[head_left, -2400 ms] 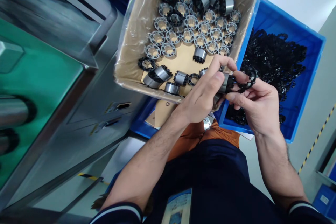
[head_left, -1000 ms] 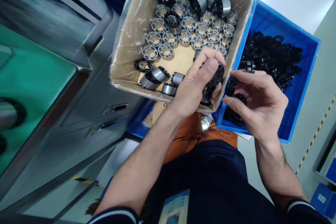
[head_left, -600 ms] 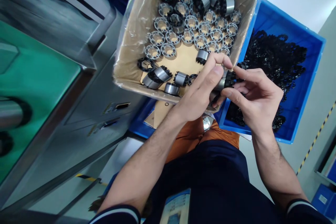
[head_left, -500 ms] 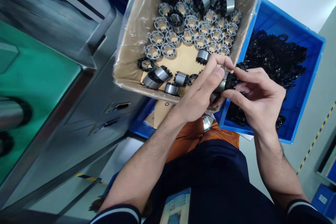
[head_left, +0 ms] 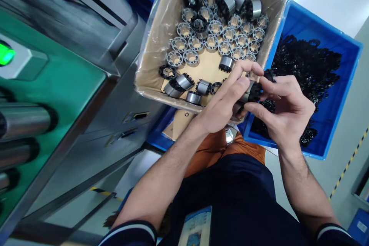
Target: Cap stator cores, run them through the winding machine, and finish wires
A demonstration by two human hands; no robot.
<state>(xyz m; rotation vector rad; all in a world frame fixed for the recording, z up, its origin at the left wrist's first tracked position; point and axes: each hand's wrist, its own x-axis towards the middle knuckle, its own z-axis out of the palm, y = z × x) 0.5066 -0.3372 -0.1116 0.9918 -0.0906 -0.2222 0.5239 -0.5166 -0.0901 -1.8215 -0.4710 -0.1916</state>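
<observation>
My left hand [head_left: 221, 109] is closed around a short metal cylinder [head_left: 247, 94] above the near right corner of the cardboard box. A black toothed plastic ring [head_left: 255, 91] sits on the cylinder's right end. My right hand [head_left: 291, 113] has its thumb and fingers curled about that ring. By the right index finger shows a second black ring [head_left: 270, 75]; the fingers partly cover it. Under my left hand, another dark metal part [head_left: 238, 107] is mostly hidden. Inside the box, several metal cylinders with black rings [head_left: 203, 87] lie tilted or stand upright.
A plastic-lined cardboard box [head_left: 157, 32] holds rows of upright metal cylinders [head_left: 211, 41]. To its right is a blue bin [head_left: 344, 96] with a heap of black plastic rings [head_left: 311, 61]. A machine with a green panel [head_left: 72, 71] and lit green button [head_left: 6, 53] stands left.
The view has shifted, so the box and machine appear farther right, and the lit green button has come into view. My right fingers have moved slightly at the black ring; both hands keep their place.
</observation>
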